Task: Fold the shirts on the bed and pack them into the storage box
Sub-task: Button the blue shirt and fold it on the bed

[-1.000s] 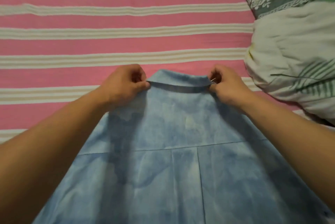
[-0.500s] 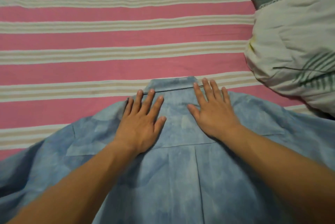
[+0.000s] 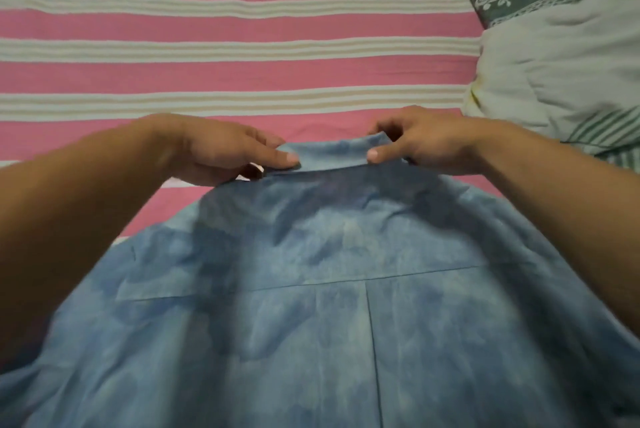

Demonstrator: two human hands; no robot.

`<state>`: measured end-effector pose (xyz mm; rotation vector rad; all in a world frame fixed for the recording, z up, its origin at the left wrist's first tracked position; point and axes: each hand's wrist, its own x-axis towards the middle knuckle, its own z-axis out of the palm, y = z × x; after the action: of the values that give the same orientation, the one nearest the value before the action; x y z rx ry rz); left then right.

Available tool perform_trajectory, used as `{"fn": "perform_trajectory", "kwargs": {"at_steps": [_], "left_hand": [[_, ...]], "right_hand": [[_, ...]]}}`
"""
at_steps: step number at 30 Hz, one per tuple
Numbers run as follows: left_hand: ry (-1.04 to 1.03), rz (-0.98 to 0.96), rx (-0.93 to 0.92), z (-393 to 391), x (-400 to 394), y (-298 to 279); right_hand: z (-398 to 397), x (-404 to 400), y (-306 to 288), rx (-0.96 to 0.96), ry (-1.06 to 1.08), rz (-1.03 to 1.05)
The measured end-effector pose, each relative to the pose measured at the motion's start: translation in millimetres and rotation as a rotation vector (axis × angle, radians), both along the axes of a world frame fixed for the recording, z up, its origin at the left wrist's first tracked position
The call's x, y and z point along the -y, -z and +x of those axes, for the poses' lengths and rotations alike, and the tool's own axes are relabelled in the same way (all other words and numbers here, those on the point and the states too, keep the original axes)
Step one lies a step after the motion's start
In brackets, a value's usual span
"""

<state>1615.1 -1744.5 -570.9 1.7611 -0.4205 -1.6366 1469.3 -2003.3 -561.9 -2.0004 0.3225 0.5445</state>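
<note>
Two hands: both at the shirt's collar, one at each end.
Bed (image 3: 225, 29): pink and pale striped sheet, under the shirt.
Shirt (image 3: 329, 289): blue, back side up, spreading from the collar toward the camera.
Pillow (image 3: 561, 81): pale, right of the collar.
Collar (image 3: 332, 155): raised between the hands.
Left hand (image 3: 221, 150): pinches the collar's left end.
Right hand (image 3: 429, 143): pinches its right end.

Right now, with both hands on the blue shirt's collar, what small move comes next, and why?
Probably pull the collar taut and lay it flat: the left hand and right hand pinch its ends, and the blue shirt looks rumpled below.
</note>
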Motion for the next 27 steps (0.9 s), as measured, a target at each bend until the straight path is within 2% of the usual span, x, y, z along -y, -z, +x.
{"fn": "perform_trajectory", "kwargs": {"at_steps": [2, 4, 6, 7, 9, 10, 11, 12, 13, 15, 17, 19, 20, 21, 23, 25, 27], "left_hand": [[0.111, 0.068, 0.013, -2, -9, -16], [0.206, 0.068, 0.199, -8, -10, -30], [0.311, -0.077, 0.625, -17, -11, -41], [0.365, -0.189, 0.882, -22, -11, -44], [0.457, -0.413, 1.357, -32, -15, -45], [0.471, -0.486, 1.482, -37, -15, -44], [0.466, -0.483, 1.533, -41, -15, -38], [0.429, -0.389, 1.550, -42, -12, -26], [0.352, -0.219, 1.540, -45, -7, -12], [0.226, 0.108, 1.544, -57, 5, 21], [0.134, 0.105, 1.572, -81, 18, 39], [0.212, -0.017, 1.604, -112, 21, 56], [0.267, -0.023, 1.599, -125, 16, 67], [0.295, 0.011, 1.546, -135, 7, 79], [0.278, 0.130, 1.452, -140, -8, 106], [0.284, 0.199, 1.394, -138, -13, 124], [0.307, 0.216, 1.371, -135, -10, 129]], "right_hand": [[-12, 4, -10, 0.013, 0.014, 0.104], [-22, 3, -14, -0.114, -0.021, 0.167], [-32, 1, -21, -0.212, -0.175, 0.087], [-34, -1, -27, -0.197, -0.208, 0.039], [-33, 4, -37, -0.081, -0.154, -0.069], [-28, 6, -39, 0.026, -0.099, -0.182], [-22, 8, -34, 0.133, -0.034, -0.289], [-14, 8, -23, 0.197, 0.027, -0.357], [-6, 6, -9, 0.218, 0.079, -0.391], [5, -8, 28, 0.133, 0.139, -0.453], [3, -33, 51, 0.208, 0.175, -0.632], [-12, -54, 56, 0.483, 0.293, -0.831], [-23, -65, 57, 0.598, 0.282, -0.901], [-37, -74, 63, 0.629, 0.197, -0.961], [-68, -80, 85, 0.450, 0.009, -1.028], [-86, -68, 116, 0.208, -0.033, -1.060], [-86, -54, 133, 0.078, -0.042, -1.055]]}}
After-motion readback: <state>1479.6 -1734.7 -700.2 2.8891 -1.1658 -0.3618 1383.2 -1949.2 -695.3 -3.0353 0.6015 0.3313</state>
